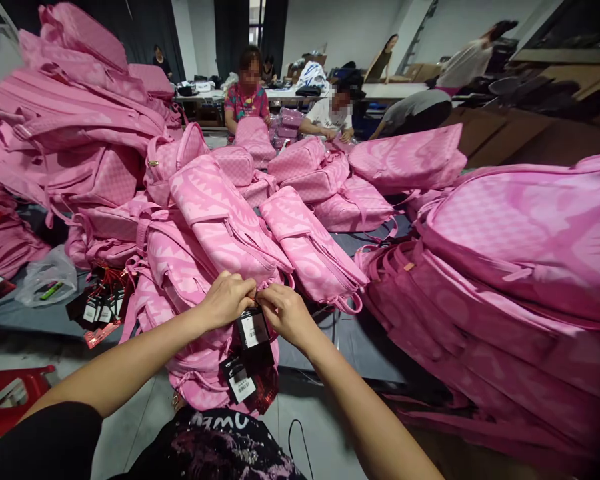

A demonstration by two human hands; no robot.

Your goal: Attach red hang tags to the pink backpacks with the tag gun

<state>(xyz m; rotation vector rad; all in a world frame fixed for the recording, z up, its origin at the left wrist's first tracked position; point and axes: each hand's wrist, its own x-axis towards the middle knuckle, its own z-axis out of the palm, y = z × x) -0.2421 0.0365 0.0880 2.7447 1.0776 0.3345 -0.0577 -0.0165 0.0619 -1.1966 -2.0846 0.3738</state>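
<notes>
Left hand (230, 298) and right hand (286, 312) are pinching at a pink bag (223, 223), black tag (253, 329) dangling (seemingly unsecured). Bunched tags (103, 308) are lying aside.

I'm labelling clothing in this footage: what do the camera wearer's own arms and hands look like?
The left hand and right hand wear no gloves, and no watch shows at either wrist. A plain black short sleeve shows on the left; the right one is out of view.
</notes>
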